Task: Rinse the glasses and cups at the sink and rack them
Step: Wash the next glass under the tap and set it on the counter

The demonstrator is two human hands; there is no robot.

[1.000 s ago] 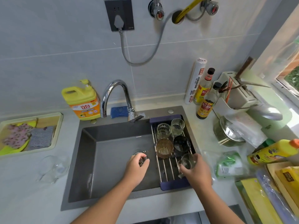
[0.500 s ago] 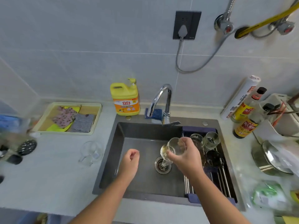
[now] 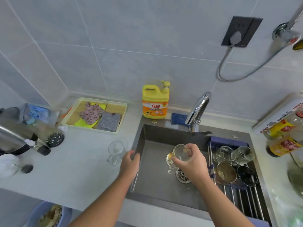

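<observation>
The right hand (image 3: 188, 159) grasps a glass (image 3: 181, 152) tipped over the sink (image 3: 155, 185), draining it I'd say, next bound for the rack (image 3: 242, 202) at three o'clock; the left hand (image 3: 130, 163) hangs loose, empty, at nine.

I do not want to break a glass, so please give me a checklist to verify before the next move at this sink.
1. Grip: the right hand curls round the clear glass: ok.
2. Position: that glass is tilted over the sink, near the drain: ok.
3. Rinse water: no stream shows from the faucet: not ok.
4. Room on the dish rack: its near bars are bare: ok.
5. Left hand holds nothing: ok.
6. Glass fully drained: cannot tell.
</observation>
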